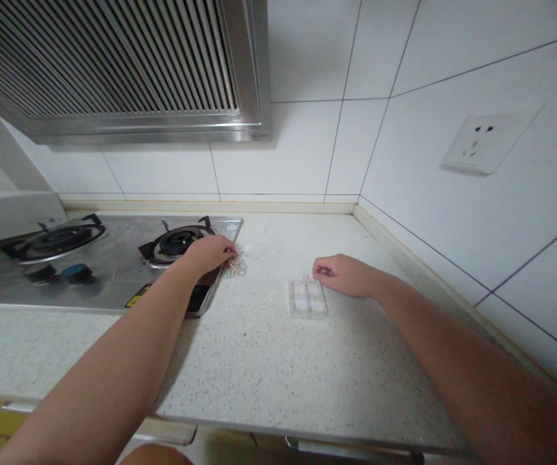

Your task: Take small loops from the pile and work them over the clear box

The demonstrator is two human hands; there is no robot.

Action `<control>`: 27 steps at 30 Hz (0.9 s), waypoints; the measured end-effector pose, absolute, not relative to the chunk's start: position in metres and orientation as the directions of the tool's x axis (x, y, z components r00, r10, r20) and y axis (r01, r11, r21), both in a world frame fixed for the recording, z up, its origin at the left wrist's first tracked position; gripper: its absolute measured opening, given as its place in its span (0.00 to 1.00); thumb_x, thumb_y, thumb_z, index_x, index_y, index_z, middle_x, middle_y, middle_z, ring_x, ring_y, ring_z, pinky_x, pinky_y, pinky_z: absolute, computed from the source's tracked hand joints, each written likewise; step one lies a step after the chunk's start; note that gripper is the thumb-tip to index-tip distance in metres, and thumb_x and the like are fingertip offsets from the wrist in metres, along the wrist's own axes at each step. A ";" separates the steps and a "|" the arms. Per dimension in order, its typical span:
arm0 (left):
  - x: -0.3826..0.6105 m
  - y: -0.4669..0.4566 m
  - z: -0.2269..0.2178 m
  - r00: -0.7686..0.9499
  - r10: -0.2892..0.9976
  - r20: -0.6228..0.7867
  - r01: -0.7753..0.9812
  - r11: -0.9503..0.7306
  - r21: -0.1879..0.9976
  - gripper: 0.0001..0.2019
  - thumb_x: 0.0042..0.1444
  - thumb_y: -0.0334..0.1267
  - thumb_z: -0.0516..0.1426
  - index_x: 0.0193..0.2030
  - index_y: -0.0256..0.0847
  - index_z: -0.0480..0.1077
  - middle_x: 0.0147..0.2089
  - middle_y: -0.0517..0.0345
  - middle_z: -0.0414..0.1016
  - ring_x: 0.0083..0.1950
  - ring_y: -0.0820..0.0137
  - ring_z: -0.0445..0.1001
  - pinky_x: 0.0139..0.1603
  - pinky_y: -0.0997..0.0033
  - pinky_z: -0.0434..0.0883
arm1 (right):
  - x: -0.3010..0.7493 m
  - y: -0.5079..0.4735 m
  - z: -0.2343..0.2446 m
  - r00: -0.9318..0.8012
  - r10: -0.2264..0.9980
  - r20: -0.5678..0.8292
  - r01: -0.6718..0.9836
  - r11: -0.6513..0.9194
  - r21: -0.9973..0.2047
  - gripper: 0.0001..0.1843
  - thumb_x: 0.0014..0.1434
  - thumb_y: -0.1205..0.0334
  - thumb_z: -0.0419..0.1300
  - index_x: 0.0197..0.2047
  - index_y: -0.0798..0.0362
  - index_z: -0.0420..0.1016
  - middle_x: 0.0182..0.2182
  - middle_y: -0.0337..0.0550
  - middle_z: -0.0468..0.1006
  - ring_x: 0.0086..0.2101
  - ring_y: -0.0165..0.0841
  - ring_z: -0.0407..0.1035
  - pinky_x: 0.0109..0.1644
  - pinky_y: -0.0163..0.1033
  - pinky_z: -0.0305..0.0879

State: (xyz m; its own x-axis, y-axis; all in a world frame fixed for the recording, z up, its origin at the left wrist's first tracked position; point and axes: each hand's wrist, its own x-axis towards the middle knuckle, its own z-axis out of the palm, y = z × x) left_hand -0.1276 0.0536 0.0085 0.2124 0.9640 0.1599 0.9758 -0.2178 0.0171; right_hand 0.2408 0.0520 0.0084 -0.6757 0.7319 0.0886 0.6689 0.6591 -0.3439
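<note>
Left fingers (226, 250) touching, rubber bands (236, 267) just beneath

Thin bands (237, 267) heaped beside clear box (308, 298)

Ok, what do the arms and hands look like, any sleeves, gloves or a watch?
Both are bare: the left hand and right hand wear no gloves, and no sleeve, watch or band shows on the left arm or right arm.

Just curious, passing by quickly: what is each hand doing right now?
Left hand: fingers on the small rings; grip cannot be told.
Right hand: curled shut, nothing visible inside.
</note>
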 end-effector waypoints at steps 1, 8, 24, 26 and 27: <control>-0.127 0.054 0.008 0.215 0.964 0.157 0.975 -0.221 0.018 0.14 0.58 0.50 0.54 0.40 0.47 0.78 0.41 0.53 0.79 0.41 0.62 0.75 0.38 0.68 0.65 | 0.241 0.052 0.008 -0.679 0.729 0.091 0.667 0.663 -0.340 0.10 0.59 0.58 0.54 0.34 0.51 0.74 0.28 0.40 0.76 0.28 0.31 0.66 0.31 0.37 0.54; -0.123 0.054 0.006 0.221 0.962 0.160 0.974 -0.226 0.012 0.14 0.57 0.49 0.55 0.38 0.45 0.78 0.41 0.52 0.79 0.41 0.62 0.74 0.38 0.68 0.64 | 0.240 0.053 0.007 -0.671 0.737 0.088 0.674 0.655 -0.342 0.09 0.59 0.58 0.55 0.34 0.51 0.74 0.28 0.41 0.77 0.28 0.31 0.66 0.31 0.36 0.54; -0.105 0.042 0.013 0.274 0.918 0.287 0.906 -0.347 0.244 0.14 0.63 0.45 0.48 0.41 0.38 0.69 0.40 0.50 0.75 0.37 0.67 0.72 0.40 0.68 0.66 | 0.242 0.053 0.009 -0.662 0.745 0.083 0.646 0.623 -0.441 0.11 0.59 0.56 0.55 0.34 0.53 0.74 0.29 0.42 0.76 0.29 0.32 0.67 0.33 0.37 0.57; -0.097 0.039 0.014 0.258 0.930 0.261 0.825 -0.353 0.441 0.15 0.64 0.46 0.47 0.41 0.38 0.69 0.35 0.53 0.73 0.32 0.70 0.70 0.34 0.70 0.66 | 0.242 0.053 0.009 -0.660 0.746 0.086 0.642 0.620 -0.451 0.11 0.59 0.56 0.55 0.34 0.52 0.74 0.28 0.41 0.76 0.29 0.31 0.66 0.33 0.36 0.56; -0.093 0.037 0.015 0.251 0.938 0.241 0.783 -0.343 0.519 0.15 0.64 0.47 0.47 0.42 0.39 0.69 0.34 0.54 0.72 0.30 0.71 0.68 0.31 0.71 0.65 | 0.242 0.053 0.009 -0.658 0.748 0.090 0.640 0.617 -0.457 0.11 0.59 0.56 0.55 0.33 0.52 0.74 0.28 0.41 0.76 0.28 0.31 0.66 0.32 0.36 0.56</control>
